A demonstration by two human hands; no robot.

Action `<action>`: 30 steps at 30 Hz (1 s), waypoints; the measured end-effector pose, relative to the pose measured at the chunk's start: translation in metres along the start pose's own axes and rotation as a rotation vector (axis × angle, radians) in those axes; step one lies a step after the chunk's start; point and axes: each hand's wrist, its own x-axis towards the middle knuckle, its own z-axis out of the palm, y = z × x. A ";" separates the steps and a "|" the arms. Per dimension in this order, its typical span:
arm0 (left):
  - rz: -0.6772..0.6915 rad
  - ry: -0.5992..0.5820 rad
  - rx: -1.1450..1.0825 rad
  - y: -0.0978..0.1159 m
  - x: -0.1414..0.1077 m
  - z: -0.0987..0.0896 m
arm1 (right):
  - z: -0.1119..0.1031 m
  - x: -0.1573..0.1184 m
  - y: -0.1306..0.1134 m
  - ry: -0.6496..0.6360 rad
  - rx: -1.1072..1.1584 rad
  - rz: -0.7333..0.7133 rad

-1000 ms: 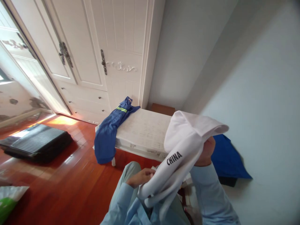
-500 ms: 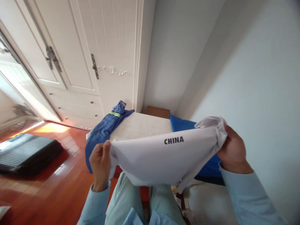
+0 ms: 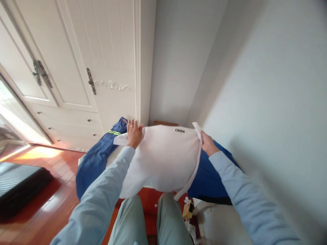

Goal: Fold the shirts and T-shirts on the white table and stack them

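Note:
A white shirt [image 3: 168, 156] printed with "CHINA" near its far edge is spread over the tabletop, its near edge hanging above my knees. My left hand [image 3: 134, 133] rests on its far left part with the fingers stretched out, pressing the fabric. At the far right, the fingers of my right hand [image 3: 208, 144] are closed round the shirt's bunched side. Left of the shirt lies a blue work garment [image 3: 93, 165] with a yellow reflective stripe. Another blue cloth [image 3: 208, 178] shows on the right, partly under my right arm.
A white wardrobe [image 3: 112, 44] with dark handles stands behind the table on the left. A ribbed dark suitcase [image 3: 22, 183] lies on the wooden floor. The grey wall [image 3: 268, 85] runs along the right. A small yellow item [image 3: 187, 211] is by my right knee.
The shirt has gone from being held up in the air to lying on the table. Both hands have reached forward and closer together, and my left fingers have opened flat.

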 end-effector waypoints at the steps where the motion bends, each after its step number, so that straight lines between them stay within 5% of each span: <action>1: -0.024 -0.053 0.036 -0.009 -0.013 0.009 | -0.006 0.001 0.021 0.029 -0.031 0.076; 4: -0.023 -0.310 0.120 -0.032 -0.060 0.017 | -0.028 -0.011 0.070 0.022 -0.147 0.170; 9: -0.008 -0.683 0.357 -0.048 -0.121 0.003 | -0.064 -0.031 0.108 -0.066 -0.369 -0.052; 16: -0.048 -0.653 0.507 -0.048 -0.137 0.004 | -0.069 -0.018 0.117 -0.200 -0.619 -0.286; 22: -0.070 -0.556 0.505 -0.060 -0.136 0.010 | -0.006 0.009 0.106 -0.443 -0.941 -0.463; 30: -0.044 -0.415 0.455 -0.073 -0.144 0.018 | 0.110 0.046 0.125 -0.703 -1.416 -0.387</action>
